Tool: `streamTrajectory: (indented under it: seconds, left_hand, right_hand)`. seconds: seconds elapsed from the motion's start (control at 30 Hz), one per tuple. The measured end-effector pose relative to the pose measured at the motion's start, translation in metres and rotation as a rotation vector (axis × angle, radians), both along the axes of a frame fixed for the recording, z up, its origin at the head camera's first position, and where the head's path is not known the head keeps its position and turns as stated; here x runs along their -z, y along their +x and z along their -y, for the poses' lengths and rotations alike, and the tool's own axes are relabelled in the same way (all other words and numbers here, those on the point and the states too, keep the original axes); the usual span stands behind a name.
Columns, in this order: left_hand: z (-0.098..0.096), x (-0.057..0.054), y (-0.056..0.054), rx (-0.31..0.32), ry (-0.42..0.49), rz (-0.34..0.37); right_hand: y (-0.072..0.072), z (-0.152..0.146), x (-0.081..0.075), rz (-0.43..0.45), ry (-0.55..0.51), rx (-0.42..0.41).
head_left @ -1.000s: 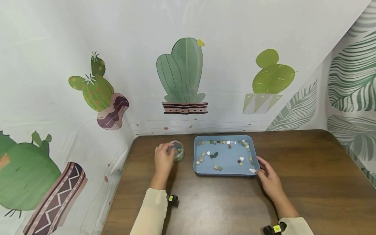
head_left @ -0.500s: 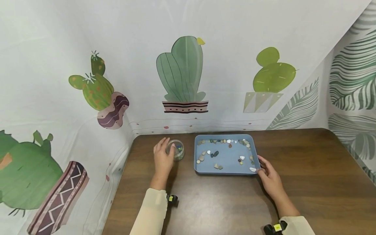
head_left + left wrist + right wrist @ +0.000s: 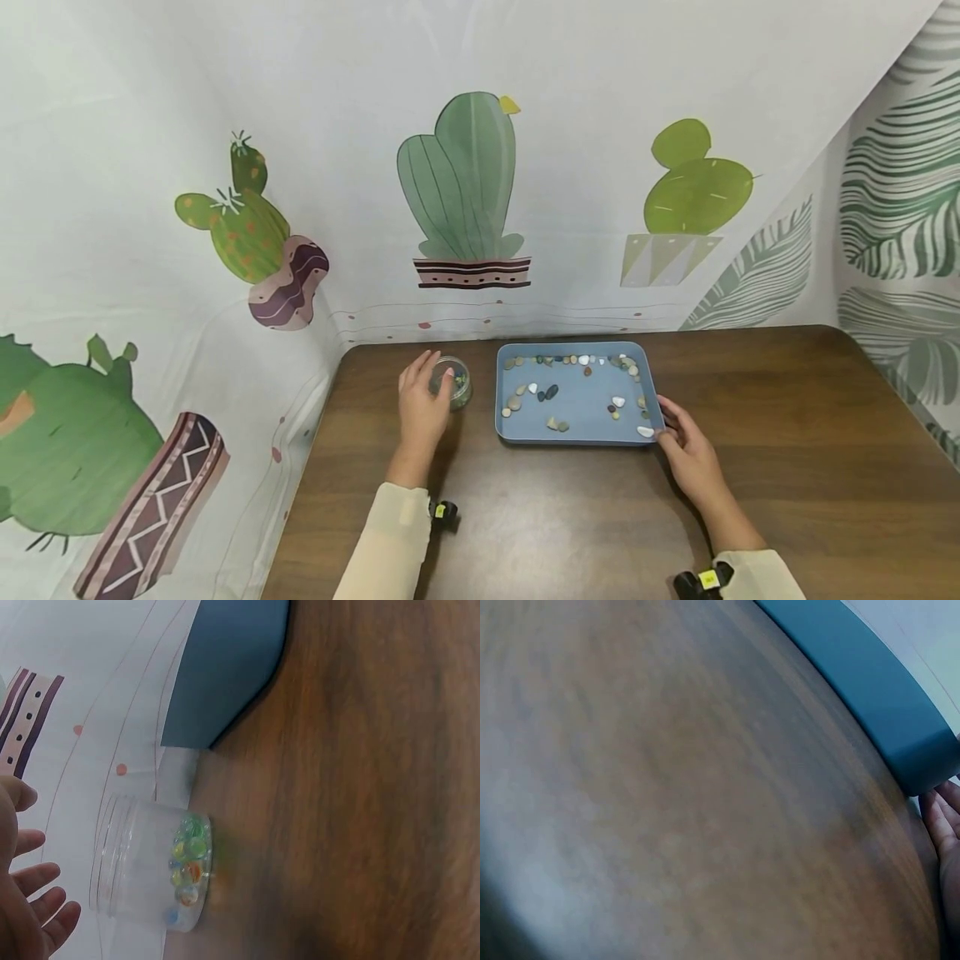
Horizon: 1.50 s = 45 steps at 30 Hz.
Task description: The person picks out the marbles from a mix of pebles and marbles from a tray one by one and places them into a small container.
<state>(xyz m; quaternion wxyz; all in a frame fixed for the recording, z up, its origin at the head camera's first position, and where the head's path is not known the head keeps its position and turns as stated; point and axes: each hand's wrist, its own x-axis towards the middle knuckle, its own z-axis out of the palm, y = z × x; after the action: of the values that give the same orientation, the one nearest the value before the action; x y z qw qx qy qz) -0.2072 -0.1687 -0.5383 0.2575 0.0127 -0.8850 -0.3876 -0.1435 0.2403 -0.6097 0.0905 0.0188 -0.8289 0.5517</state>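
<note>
My left hand is at the left side of a clear plastic jar, its fingers spread and its thumb overlapping the rim in the head view. Glass marbles, green, yellow, orange and blue, lie in the bottom of the jar, as the left wrist view shows. Nothing is held in those fingers. At the front right corner of a shallow blue tray, my right hand grips the edge, thumb near the rim and fingers against the side. Pebbles in white, grey, tan and dark tones are scattered along the tray's edges and floor.
Both jar and tray stand on a brown wooden table, toward its back edge. Behind and beside it hangs a white cloth printed with cacti and leaves. A gap of table separates the jar from the tray.
My left hand has drawn its fingers out of the jar's mouth, spread them, and shifted slightly right beside the jar. The right hand stays at the tray corner; the pebbles lie as before.
</note>
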Motion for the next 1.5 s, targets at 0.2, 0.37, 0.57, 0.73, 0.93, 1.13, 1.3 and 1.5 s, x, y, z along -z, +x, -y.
streamTrajectory:
  seconds: [0.2,0.37,0.57,0.73,0.93,1.13,1.3,1.5]
  left_hand:
    - [-0.011,0.000,0.004,0.033,-0.001,0.017]
    - [-0.021,0.000,0.003,0.081,-0.024,-0.008]
    - [-0.034,0.001,0.002,0.140,-0.065,-0.017]
    - [-0.049,-0.001,0.003,0.189,-0.090,0.024]
    - [-0.068,0.000,0.004,0.267,-0.132,0.052]
    - [-0.090,0.006,0.002,0.318,-0.174,-0.034]
    - [-0.108,0.010,0.000,0.358,-0.218,-0.025]
    - [-0.130,0.010,-0.001,0.414,-0.267,0.076]
  right_hand:
    - [0.000,0.001,0.001,-0.021,-0.011,-0.010]
    - [-0.001,0.001,0.002,-0.031,-0.028,-0.010]
    - [0.001,0.002,-0.001,-0.043,-0.024,-0.008]
    - [0.006,0.007,-0.018,-0.042,-0.025,-0.012]
    - [0.012,0.013,-0.037,-0.057,-0.036,-0.029]
    - [0.008,0.010,-0.027,-0.068,-0.039,-0.024]
    - [0.002,0.003,-0.005,-0.061,-0.034,-0.016]
    - [0.000,0.000,0.001,-0.043,-0.036,-0.017]
